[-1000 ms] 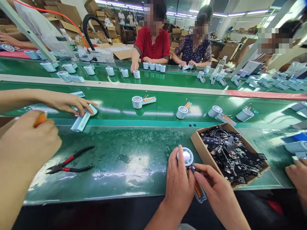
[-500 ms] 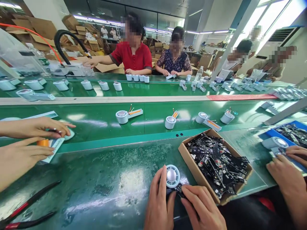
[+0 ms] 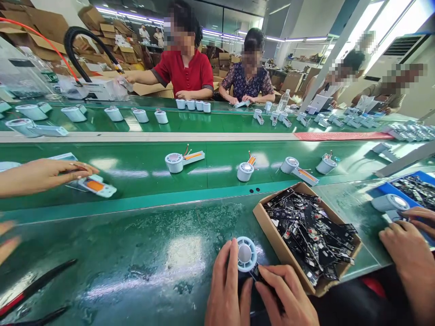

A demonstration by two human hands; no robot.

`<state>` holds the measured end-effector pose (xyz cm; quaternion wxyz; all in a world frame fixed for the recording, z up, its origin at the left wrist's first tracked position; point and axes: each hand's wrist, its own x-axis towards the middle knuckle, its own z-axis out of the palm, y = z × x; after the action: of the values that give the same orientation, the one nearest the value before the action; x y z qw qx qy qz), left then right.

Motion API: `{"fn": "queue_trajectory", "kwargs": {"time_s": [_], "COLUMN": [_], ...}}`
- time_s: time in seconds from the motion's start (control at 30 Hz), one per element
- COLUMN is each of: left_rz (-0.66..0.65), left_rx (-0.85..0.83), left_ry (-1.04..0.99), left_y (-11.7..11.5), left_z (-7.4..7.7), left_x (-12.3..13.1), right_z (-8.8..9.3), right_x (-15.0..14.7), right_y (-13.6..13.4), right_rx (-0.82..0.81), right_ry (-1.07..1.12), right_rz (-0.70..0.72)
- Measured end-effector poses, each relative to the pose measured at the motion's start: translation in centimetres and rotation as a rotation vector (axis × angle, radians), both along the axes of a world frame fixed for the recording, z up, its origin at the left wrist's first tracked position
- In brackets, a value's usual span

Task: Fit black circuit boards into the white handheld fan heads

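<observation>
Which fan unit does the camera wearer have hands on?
The fan unit on the near table, left of the cardboard box: left hand and right hand touch it. The other units sit on the belt.

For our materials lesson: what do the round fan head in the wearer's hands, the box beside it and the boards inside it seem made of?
Round fan head: pale moulded plastic, probably; smooth, slightly glossy, with a shiny centre cap. Box: brown cardboard, matt, raw-cut rim. Boards: black circuit-board laminate, apparently, dotted with small components.
</observation>
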<state>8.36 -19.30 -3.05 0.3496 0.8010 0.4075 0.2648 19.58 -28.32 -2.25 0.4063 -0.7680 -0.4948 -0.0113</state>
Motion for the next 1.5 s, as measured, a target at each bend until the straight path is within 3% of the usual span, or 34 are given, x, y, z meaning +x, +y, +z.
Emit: {"fn": "queue_trajectory", "kwargs": {"time_s": [0.13,0.27,0.47,0.63,0.8,0.97,1.03,1.2,1.4,1.5], "left_rz": [-0.027,-0.013,-0.023,-0.017,-0.046,-0.088,-0.098,-0.098,-0.125,-0.148], "left_rx": [-0.046,-0.070,0.066,0.236,0.226,0.256,0.267,0.257,0.196,0.195], "left_ry": [-0.020,-0.026,0.049,0.079,0.098,0.104,0.110,0.123,0.117,0.103], "left_y": [0.2,0.9,1.8,2.3,3.1,3.4,3.5,3.5,4.0,4.4], "left_z": [0.7,1.4,1.6,1.6,2.0,2.2,2.1,1.8,1.6,1.4], "left_x": [-0.3,-0.1,0.4,0.4,0.4,0.0,-0.2,-0.4,-0.2,-0.2], "right_z": [-0.3,-0.5,0.3,1.6,0.5,-1.0,-1.6,-2.4,-1.9,-1.5], "right_x": [0.0,0.5,0.7,2.6,3.9,2.1,1.5,0.9,0.4,0.3], "right_y": [0.1,0.2,1.2,-2.0,-5.9,-4.4,-3.9,-4.1,-3.4,-2.9], "right_rx": [-0.002,-0.039,0.032,-0.039,-0.164,-0.104,-0.040,0.003,-0.063,-0.097], "right_ry": [-0.021,-0.114,-0.103,0.161,0.510,1.063,1.188,1.097,1.142,1.087], "right_rz": [-0.020,0.082,0.169,0.272,0.263,0.263,0.235,0.186,0.124,0.196]}}
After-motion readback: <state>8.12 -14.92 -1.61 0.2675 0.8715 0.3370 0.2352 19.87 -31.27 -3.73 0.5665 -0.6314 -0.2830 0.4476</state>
